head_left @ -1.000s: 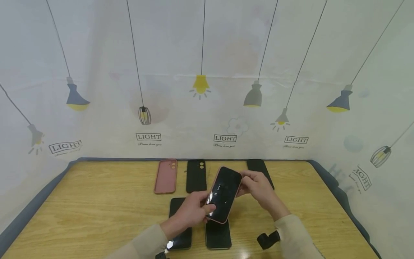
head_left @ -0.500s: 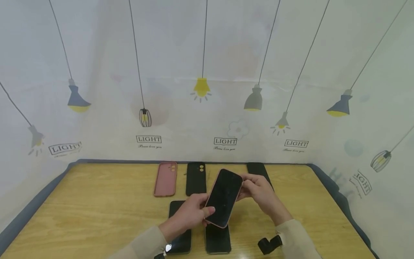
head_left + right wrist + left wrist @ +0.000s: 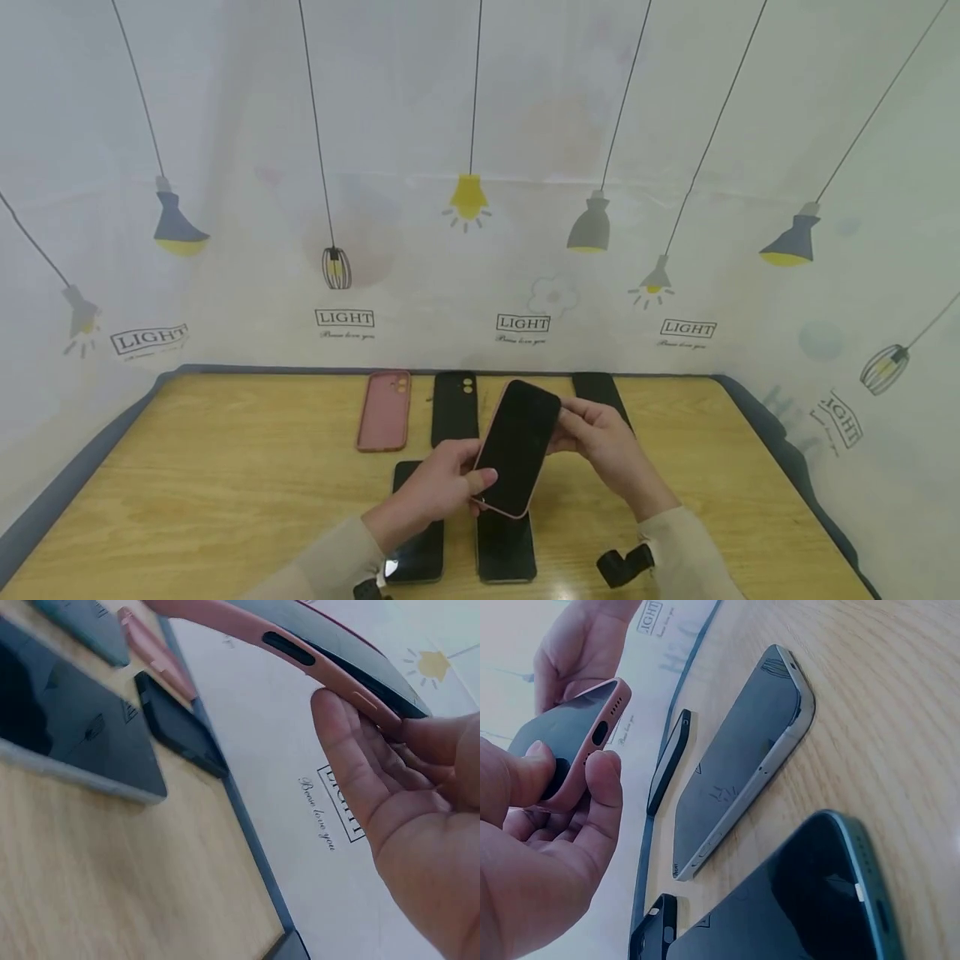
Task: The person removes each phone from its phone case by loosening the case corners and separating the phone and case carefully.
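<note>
Above the table, a phone (image 3: 521, 442) with a dark screen sits in a pink phone case (image 3: 570, 787), tilted with its top toward the right. My left hand (image 3: 442, 483) grips the lower left corner, thumb on the screen and fingers beneath, beside the charging port cutout. At the upper right edge, my right hand (image 3: 600, 433) pinches the cased phone with thumb and fingers. In the right wrist view the pink side wall (image 3: 225, 621) shows a long cutout, and the screen's edge stands above the wall near that hand.
Two more phones lie face up below the hands, one at left (image 3: 423, 554) and a silver-edged phone (image 3: 506, 550) at right. Along the back stand out a pink case (image 3: 382, 417), a black case (image 3: 453, 408) and a flat dark item (image 3: 596, 390). A printed cloth wall (image 3: 420, 275) borders the table.
Both hands keep nearly the same hold on the cased phone. Bright reflections on its screen have gone, and its tilt has shifted slightly.
</note>
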A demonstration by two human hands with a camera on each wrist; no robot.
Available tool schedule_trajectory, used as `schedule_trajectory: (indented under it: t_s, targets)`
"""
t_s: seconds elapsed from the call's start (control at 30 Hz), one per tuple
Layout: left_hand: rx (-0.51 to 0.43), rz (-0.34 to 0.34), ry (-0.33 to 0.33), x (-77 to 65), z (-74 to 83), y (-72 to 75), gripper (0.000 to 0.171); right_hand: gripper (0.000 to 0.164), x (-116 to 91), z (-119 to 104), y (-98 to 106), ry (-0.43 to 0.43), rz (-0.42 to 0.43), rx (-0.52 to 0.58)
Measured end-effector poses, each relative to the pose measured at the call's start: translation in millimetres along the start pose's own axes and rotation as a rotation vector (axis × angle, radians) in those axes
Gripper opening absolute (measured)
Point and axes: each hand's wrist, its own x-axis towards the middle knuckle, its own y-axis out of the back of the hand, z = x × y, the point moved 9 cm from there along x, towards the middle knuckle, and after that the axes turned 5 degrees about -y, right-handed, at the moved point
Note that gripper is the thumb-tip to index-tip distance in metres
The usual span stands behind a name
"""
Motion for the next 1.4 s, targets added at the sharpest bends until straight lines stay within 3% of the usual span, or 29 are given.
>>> schedule_trajectory:
  t_s: [0.43,0.7,0.97,1.4]
  targets:
    - [-0.036,0.07,0.018,7.0,-3.3,3.9,0.019,0.04,-6.6,8.3,-8.3,-0.037,0.047,-0.096]
    - [-0.072,0.14,0.041,13.9,-3.0,7.0,0.024,0.038,-11.8,16.6,-23.8,-0.047,-0.006,-0.15]
    - [-0.12,0.196,0.039,18.1,-0.9,10.6,0.026,0.036,-16.4,15.4,-35.9,-0.03,-0.048,-0.131]
    - [-0.123,0.221,0.027,19.8,2.3,12.7,0.025,0.035,-19.7,15.1,-42.2,-0.027,-0.066,-0.093]
